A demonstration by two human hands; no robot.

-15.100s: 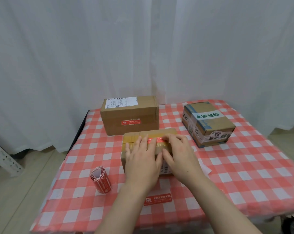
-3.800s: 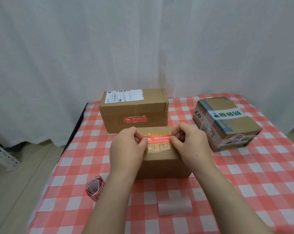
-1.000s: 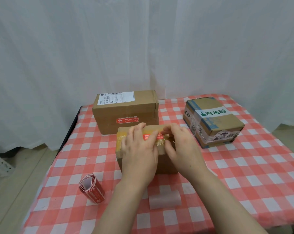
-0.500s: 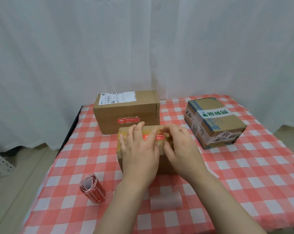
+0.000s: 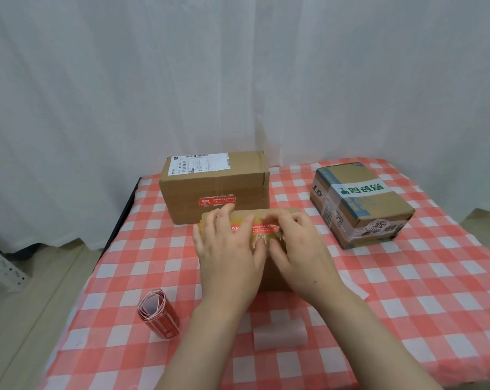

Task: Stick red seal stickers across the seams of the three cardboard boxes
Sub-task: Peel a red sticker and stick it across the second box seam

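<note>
A small cardboard box [image 5: 274, 274] stands at the middle of the table, mostly hidden under my hands. A red seal sticker [image 5: 262, 228] lies across its taped top seam. My left hand [image 5: 229, 249] lies flat on the box top, its straight fingers pressing the sticker's left end. My right hand [image 5: 297, 246] rests on the right part of the top, fingertips on the sticker's right end. Behind stands a larger box [image 5: 214, 187] with a red sticker [image 5: 217, 200] on its front face. A third box [image 5: 359, 204] with blue tape sits at the right.
A roll of red stickers [image 5: 158, 313] lies at the front left on the red-and-white checked tablecloth [image 5: 407, 291]. A translucent backing strip [image 5: 279, 333] lies near the front edge, another [image 5: 353, 285] beside my right wrist. White curtains hang behind the table.
Both hands stay on the small box's top; the fingers have shifted slightly along the sticker. Nothing else has moved.
</note>
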